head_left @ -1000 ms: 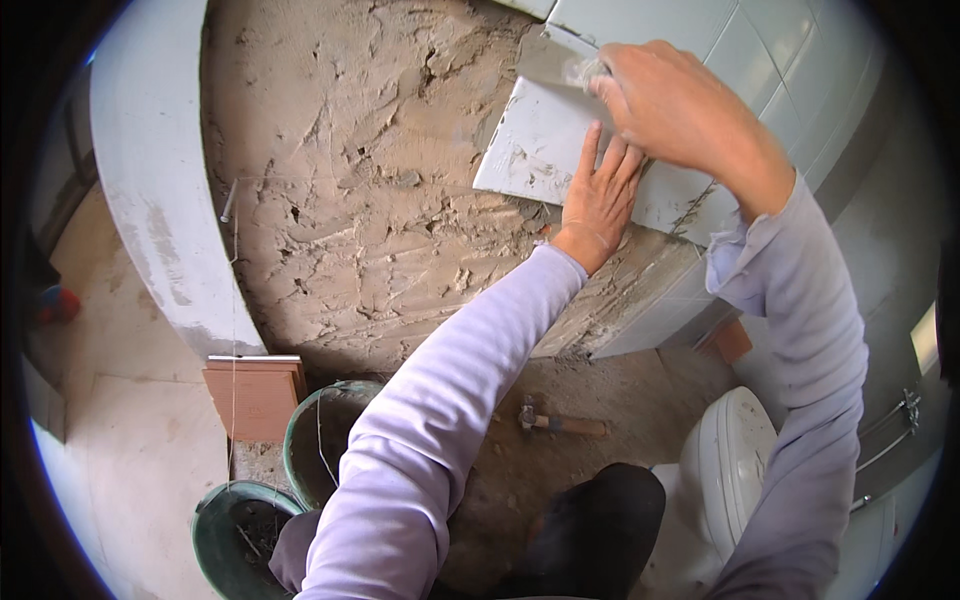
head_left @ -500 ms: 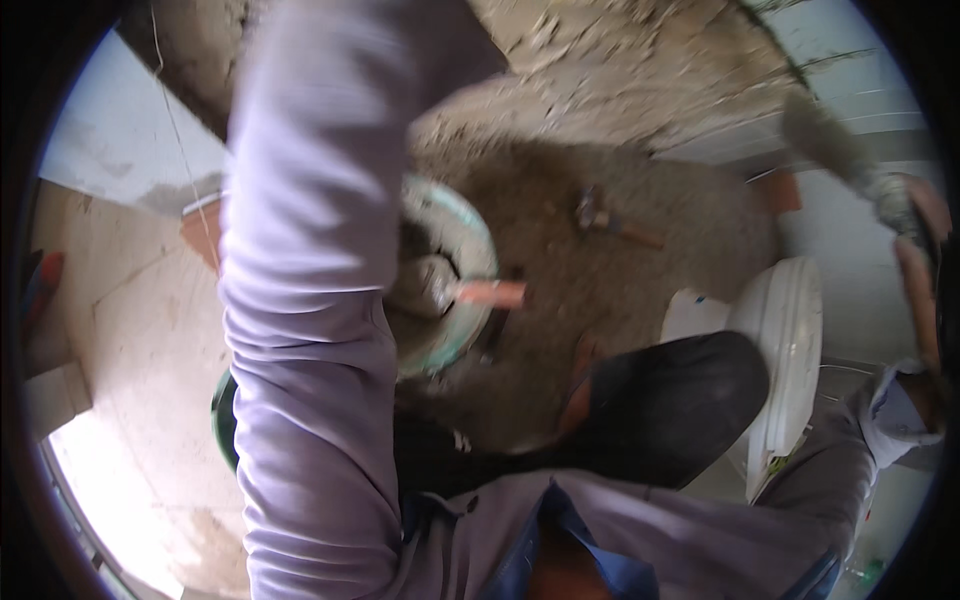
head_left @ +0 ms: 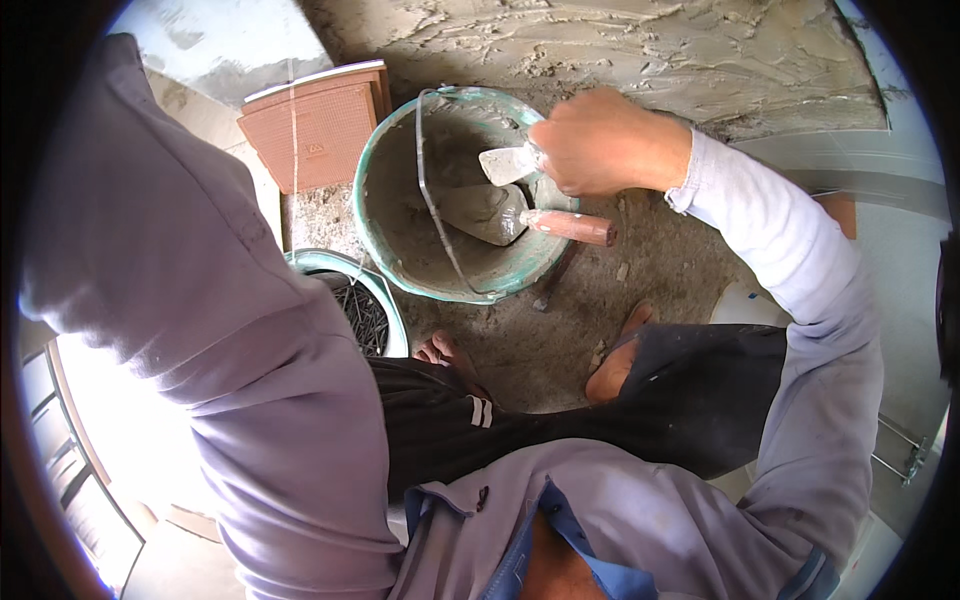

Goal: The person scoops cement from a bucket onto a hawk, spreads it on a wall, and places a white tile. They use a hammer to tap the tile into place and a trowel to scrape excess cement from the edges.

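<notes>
My right hand (head_left: 610,145) is closed around a small trowel (head_left: 507,164) over the right side of a green-rimmed bucket (head_left: 362,205). The hand hides the handle, leaving the pale, mortar-smeared blade in sight. Grey mortar coats the bucket's inside. A second trowel (head_left: 572,225) with a reddish handle lies across the bucket just below my hand, its blade inside and its handle sticking out past the rim. A wire bail (head_left: 424,170) crosses the bucket's opening. My left arm (head_left: 190,250) reaches to the upper left, and its hand is out of the picture.
Brown tiles (head_left: 310,130) lean together left of the bucket. A smaller bucket (head_left: 397,325) holding many dark, thin pieces stands near my foot (head_left: 447,355). Beyond the large bucket is a surface spread with rough mortar (head_left: 640,60). A thin string (head_left: 294,140) hangs before the tiles.
My right hand has come with its trowel from the far right to above the bucket. My left arm has swung leftward, uncovering the bucket and tiles. The view has shifted.
</notes>
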`<state>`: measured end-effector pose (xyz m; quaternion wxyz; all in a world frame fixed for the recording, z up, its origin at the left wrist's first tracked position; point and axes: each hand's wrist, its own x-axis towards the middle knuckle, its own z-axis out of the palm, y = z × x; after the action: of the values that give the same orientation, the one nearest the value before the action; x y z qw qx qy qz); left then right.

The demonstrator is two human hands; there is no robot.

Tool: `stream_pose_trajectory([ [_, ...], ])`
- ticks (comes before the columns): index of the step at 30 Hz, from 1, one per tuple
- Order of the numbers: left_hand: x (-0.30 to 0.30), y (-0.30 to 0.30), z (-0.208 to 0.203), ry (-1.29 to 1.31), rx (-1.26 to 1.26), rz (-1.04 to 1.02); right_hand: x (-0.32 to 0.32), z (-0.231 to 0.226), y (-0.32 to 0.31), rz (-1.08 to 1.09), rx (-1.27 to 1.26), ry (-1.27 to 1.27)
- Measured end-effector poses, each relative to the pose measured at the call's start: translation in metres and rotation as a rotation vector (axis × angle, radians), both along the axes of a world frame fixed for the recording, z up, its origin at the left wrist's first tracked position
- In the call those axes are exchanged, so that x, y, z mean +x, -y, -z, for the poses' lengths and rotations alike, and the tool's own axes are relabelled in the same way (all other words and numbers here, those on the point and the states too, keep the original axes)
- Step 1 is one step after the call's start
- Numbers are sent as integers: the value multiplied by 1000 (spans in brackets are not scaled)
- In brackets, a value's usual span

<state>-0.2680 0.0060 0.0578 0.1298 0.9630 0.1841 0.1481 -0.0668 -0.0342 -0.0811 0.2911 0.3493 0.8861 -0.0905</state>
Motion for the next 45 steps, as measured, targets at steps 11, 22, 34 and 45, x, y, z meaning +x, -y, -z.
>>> stream_pose_trajectory([
  [11, -19, 11, 72, -511, -182, -359, -5, 28, -1, -582, 345, -335],
  [22, -68, 2, 166, -779, -343, -666, -34, 122, 2, -809, 272, -249],
  [34, -59, 9, 160, -864, -437, -738, -47, 110, -8, -902, 228, -40],
  [45, -112, -29, 179, -551, -429, -518, -63, 58, -45, -646, 75, 257],
])
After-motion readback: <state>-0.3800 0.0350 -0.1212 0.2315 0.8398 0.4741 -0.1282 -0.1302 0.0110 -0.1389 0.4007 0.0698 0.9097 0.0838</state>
